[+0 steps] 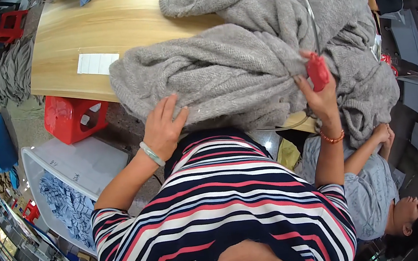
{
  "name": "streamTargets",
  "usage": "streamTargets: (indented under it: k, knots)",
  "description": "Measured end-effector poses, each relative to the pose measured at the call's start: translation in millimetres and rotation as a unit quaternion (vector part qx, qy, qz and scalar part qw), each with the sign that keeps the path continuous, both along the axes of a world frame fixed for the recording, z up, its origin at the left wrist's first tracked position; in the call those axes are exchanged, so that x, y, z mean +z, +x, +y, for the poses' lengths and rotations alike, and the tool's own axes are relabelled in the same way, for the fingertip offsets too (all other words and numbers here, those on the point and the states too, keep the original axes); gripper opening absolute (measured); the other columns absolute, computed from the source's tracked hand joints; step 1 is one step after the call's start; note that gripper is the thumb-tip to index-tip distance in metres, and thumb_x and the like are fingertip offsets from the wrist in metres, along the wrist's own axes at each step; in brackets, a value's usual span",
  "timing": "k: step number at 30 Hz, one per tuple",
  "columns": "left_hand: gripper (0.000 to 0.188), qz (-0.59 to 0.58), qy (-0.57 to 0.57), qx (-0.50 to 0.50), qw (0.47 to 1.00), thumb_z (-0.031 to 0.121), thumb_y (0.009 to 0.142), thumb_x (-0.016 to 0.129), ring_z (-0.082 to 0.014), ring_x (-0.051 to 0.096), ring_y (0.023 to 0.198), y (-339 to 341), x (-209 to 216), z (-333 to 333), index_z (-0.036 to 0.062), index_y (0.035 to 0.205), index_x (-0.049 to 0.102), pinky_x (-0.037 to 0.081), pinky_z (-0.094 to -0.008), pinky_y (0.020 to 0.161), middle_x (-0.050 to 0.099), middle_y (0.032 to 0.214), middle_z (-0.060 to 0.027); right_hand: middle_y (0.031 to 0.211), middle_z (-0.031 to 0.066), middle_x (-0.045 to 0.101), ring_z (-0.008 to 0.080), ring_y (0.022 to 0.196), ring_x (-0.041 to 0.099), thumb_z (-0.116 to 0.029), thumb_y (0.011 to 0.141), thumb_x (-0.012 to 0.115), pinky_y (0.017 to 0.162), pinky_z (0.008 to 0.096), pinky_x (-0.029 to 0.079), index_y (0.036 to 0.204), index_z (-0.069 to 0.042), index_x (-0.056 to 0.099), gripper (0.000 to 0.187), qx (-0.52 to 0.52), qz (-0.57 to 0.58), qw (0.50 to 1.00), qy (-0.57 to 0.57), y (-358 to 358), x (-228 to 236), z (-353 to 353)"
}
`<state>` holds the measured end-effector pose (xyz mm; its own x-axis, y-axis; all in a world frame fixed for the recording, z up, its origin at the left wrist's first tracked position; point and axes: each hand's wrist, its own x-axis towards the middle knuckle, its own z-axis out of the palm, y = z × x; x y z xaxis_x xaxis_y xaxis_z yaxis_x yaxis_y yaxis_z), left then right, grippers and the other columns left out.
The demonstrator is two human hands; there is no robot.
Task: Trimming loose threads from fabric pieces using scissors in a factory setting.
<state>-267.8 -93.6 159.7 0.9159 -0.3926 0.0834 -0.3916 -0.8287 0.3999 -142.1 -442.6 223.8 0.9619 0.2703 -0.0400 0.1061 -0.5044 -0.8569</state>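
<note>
Site appeared to be a garment workshop: grey knitwear (201, 73) lay heaped on a table (64, 33), a crate (94, 159) held blue cloth (68, 207), red stools (62, 120) and a garment pile (12, 74) stood nearby.

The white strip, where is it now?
In the head view, left of centre, the white strip lies on the wooden table, by the left end of the grey knit garment.
</note>
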Motion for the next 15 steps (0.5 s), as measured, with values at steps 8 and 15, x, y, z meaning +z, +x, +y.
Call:
streamTargets:
  k: [8,15]
  knots:
    - [0.050,0.189,-0.217,0.059,0.956,0.022,0.075,0.073,-0.0305,0.055,0.100,1.1,-43.1,-14.7,0.0054,0.118,0.052,0.045,-0.0370,0.083,0.056,0.110,-0.0177,0.108,0.0200,0.057,0.0368,0.099,0.058,0.000,0.081,0.059,0.086,0.0360,0.046,0.119,-0.004,0.052,0.039,-0.037,0.023,0.991,-0.129,-56.4,-92.3,-9.0]
    - [0.043,0.369,-0.244,0.170,0.881,0.012,0.075,0.072,-0.0167,0.051,0.082,1.4,-33.2,-12.2,0.0028,0.113,0.055,0.042,-0.0298,0.073,0.054,0.087,-0.0055,0.108,0.0187,0.059,0.0358,0.101,0.058,-0.002,0.080,0.061,0.087,0.0375,0.046,0.121,-0.004,0.052,0.042,-0.017,0.020,0.994,-0.107,-61.4,-58.9,-11.8]
